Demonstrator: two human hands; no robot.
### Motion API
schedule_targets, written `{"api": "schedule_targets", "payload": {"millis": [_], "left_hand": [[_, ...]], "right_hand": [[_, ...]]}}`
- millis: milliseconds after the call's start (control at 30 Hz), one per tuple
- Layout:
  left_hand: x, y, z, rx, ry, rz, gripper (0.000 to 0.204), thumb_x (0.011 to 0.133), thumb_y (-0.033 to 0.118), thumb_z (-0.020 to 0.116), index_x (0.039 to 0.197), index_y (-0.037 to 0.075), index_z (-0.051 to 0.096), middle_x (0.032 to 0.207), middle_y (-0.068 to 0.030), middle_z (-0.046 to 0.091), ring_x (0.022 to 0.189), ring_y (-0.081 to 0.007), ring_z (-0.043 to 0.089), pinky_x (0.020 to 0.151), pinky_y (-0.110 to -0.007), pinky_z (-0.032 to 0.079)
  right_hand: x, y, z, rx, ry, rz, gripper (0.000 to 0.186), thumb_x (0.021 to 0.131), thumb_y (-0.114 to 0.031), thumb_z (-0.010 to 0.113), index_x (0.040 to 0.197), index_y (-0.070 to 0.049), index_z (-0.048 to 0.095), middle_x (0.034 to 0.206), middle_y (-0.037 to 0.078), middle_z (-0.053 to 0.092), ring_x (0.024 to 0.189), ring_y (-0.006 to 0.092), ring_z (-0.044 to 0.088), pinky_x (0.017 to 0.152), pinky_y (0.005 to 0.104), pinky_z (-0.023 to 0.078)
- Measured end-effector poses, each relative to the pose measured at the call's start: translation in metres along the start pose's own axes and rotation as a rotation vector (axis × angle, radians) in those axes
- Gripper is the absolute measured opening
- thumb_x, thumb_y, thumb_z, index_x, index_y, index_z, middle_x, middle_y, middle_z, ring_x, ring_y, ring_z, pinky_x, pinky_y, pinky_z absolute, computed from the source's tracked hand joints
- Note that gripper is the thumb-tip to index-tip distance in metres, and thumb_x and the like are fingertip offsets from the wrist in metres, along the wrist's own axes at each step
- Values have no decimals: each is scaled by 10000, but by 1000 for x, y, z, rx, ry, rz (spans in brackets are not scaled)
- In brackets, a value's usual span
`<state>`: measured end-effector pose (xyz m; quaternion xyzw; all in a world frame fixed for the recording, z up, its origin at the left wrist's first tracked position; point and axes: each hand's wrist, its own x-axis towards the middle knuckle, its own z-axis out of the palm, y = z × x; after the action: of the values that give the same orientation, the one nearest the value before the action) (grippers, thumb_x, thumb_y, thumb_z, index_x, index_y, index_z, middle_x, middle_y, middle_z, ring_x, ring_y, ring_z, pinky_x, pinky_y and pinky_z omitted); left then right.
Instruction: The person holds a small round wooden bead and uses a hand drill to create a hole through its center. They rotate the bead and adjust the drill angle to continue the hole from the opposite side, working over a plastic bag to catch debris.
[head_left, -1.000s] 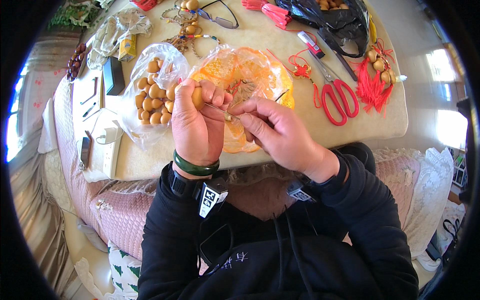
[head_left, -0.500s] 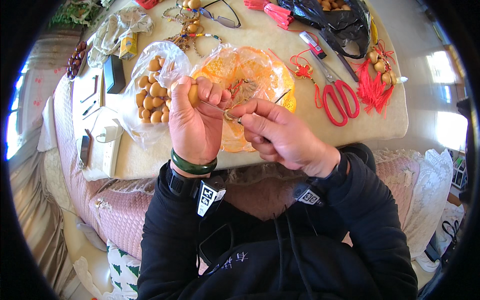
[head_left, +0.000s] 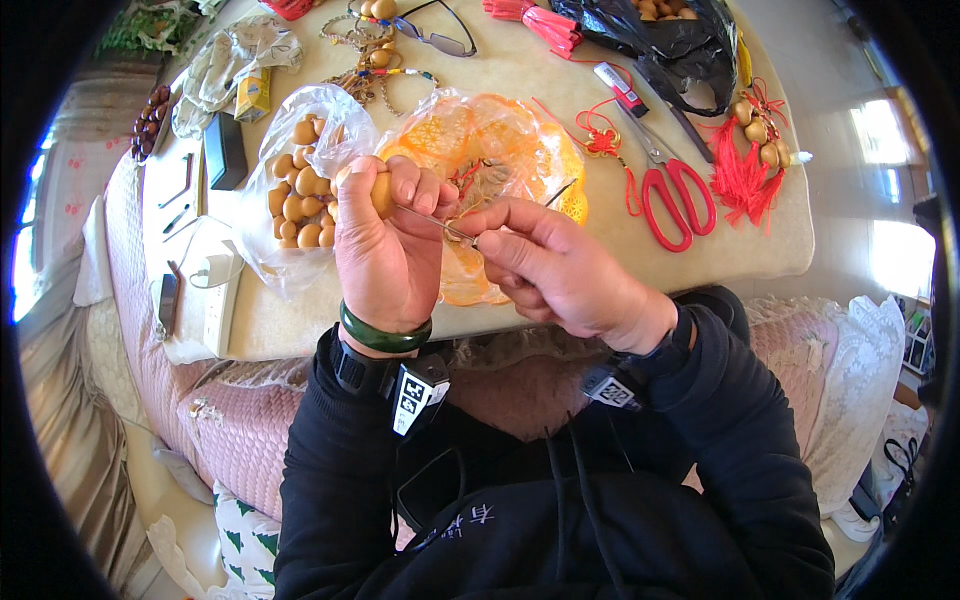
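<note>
My left hand [head_left: 388, 250], with a green bangle at its wrist, is closed round a small tan gourd [head_left: 381, 195], gripped between thumb and fingers. Out of the gourd's right side runs a thin metal rod [head_left: 433, 219], like a needle or awl shaft. In a pinch, my right hand [head_left: 565, 265] holds the rod's other end; a dark tip sticks out behind its fingers. My palm hides where the rod meets the gourd. Just beyond both hands lies an orange openwork basket [head_left: 425, 130] lined with clear plastic, with cords and small pieces inside.
A clear bag of small gourds [head_left: 300, 200] lies left of my hands. To the right are red-handled scissors [head_left: 678, 205], a red knotted cord [head_left: 602, 142] and red tassels [head_left: 745, 175] with gourds. Farther back sit glasses [head_left: 440, 38] and a black plastic bag [head_left: 690, 50].
Both hands keep their grips, and the gourd stays in my left hand. The rod shows a little more plainly between them. The whole view has shifted slightly.
</note>
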<state>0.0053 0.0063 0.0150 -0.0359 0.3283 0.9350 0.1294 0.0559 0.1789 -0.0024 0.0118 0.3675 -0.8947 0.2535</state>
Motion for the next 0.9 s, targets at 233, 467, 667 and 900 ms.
{"api": "schedule_targets", "payload": {"millis": [233,467,667,900], "left_hand": [[1,0,-2,1,-30,22,186,1044,271,491,917,137,471,785,17,453,738,-131,465,826,-363,479],[8,1,-8,-40,-49,-75,188,1043,267,490,935,113,489,794,-3,477,749,-151,504,819,-371,496],[13,1,-19,80,30,-120,220,1051,301,490,1030,89,545,941,-44,614,891,-184,610,847,-366,502],[14,0,-21,69,111,-145,275,1046,298,494,1129,47,567,1067,-80,641,995,-207,621,888,-362,514]], "right_hand": [[-4,8,18,-717,169,-322,102,1016,-149,588,1093,-96,629,768,-9,543,544,64,443,459,238,341],[-6,-15,15,26,116,271,208,1042,-241,546,1206,-117,571,780,-39,470,488,13,322,396,175,225],[-10,-18,18,-132,129,219,242,1041,-193,533,1261,-93,552,804,-35,492,550,10,367,453,174,278],[-5,-8,12,-523,156,-107,273,1018,-106,544,1280,-27,537,987,16,602,822,61,536,738,218,466]]}}
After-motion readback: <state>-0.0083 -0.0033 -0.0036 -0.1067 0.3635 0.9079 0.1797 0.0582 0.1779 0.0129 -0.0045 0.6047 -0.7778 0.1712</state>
